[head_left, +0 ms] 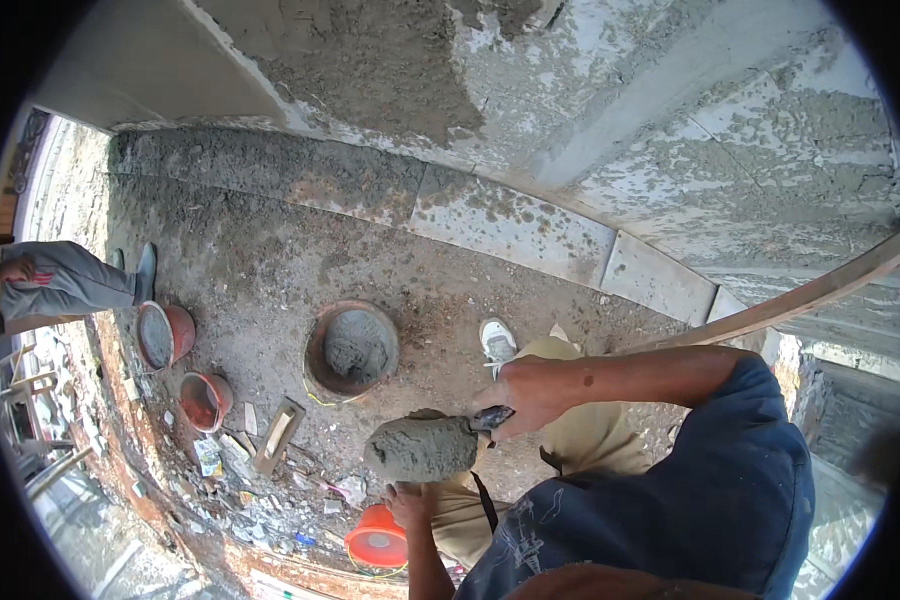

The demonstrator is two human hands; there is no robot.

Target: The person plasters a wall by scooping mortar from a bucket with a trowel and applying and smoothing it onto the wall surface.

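Observation:
My right hand is closed around the dark handle of a trowel. The trowel's blade is hidden by a thick, wet grey heap of mortar. Right below the heap, my left hand has its fingers curled up against the heap's lower edge; what they grip is hidden. Beyond the heap, on the ground, stands a round dark tub with a pile of grey mortar inside. An orange-red bucket stands beside my left forearm.
Two reddish buckets stand at left, near a person in grey trousers. A wooden float lies by scattered rubble. A partly plastered wall rises ahead; a long curved-looking board slants at right.

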